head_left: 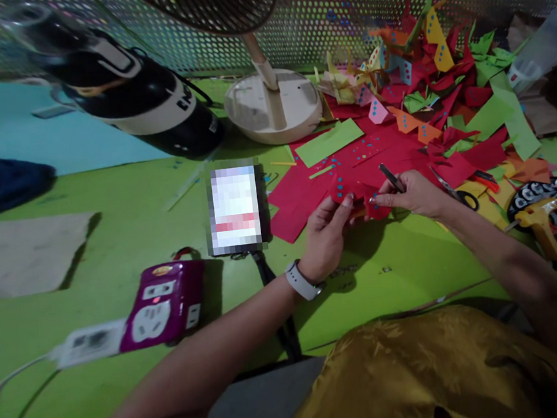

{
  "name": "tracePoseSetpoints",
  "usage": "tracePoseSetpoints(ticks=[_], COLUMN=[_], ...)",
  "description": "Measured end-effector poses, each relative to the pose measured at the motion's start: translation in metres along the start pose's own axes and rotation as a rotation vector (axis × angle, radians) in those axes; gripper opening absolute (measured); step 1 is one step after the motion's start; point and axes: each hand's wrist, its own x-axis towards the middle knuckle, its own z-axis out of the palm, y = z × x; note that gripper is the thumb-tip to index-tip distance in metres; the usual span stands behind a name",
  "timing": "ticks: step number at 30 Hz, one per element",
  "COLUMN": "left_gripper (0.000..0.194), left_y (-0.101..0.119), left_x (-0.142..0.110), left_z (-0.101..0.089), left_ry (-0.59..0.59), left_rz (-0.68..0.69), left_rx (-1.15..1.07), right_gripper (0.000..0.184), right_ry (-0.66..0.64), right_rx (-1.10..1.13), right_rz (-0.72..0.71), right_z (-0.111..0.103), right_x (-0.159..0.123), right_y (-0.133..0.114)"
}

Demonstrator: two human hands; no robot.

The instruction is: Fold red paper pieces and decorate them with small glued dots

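My left hand (pixel 329 233), with a pale watch band at its wrist, pinches a small red paper piece (pixel 357 194) dotted with blue. My right hand (pixel 420 196) is closed on a slim dark tool (pixel 392 178), perhaps a pen or tweezers; its kind is unclear. The right fingertips meet the paper's right end, just above the green table (pixel 391 270). Beneath and behind the hands lie flat red paper sheets (pixel 292 201), with small blue dots scattered on them. A light green paper strip (pixel 330 143) rests on the red sheets.
Folded, dotted paper shapes (pixel 414 73) pile up at back right. Scissors (pixel 449 186) and a yellow glue gun (pixel 544 222) lie right of my right hand. Leftward are a lit phone (pixel 235 208), a purple power strip (pixel 168 295), a black bottle (pixel 146 103) and a fan base (pixel 271 106).
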Motion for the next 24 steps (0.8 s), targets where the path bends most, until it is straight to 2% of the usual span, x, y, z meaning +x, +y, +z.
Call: tracePoseSetpoints(ticks=[5, 9, 13, 16, 20, 24], left_gripper=[0.033, 0.032, 0.034, 0.036, 0.036, 0.037], left_y=[0.0013, 0.0040, 0.0025, 0.0000, -0.0003, 0.0010], left_x=[-0.0001, 0.0008, 0.0007, 0.0000, 0.0000, 0.0016], left_z=[0.0005, 0.0019, 0.0009, 0.0001, 0.0006, 0.0005], left_ry=[-0.020, -0.017, -0.025, -0.018, -0.013, -0.008], left_rz=[-0.024, -0.043, -0.031, -0.027, -0.043, -0.048], left_rx=[-0.020, -0.027, -0.016, -0.016, -0.011, -0.035], right_gripper=[0.047, 0.052, 0.052, 0.053, 0.053, 0.055], right_ry=[-0.018, -0.026, 0.035, 0.017, 0.007, 0.037], right_rx=[0.007, 0.039, 0.036, -0.002, -0.039, -0.015], right_rz=[0.010, 0.041, -0.022, -0.058, -0.063, -0.063], right_z=[-0.0024, -0.0057, -0.0052, -0.0019, 0.0015, -0.0040], right_x=[0.0018, 0.0013, 0.0004, 0.0000, 0.0003, -0.0001], right_y=[0.0014, -0.0017, -0.0035, -0.0025, -0.0008, -0.0028])
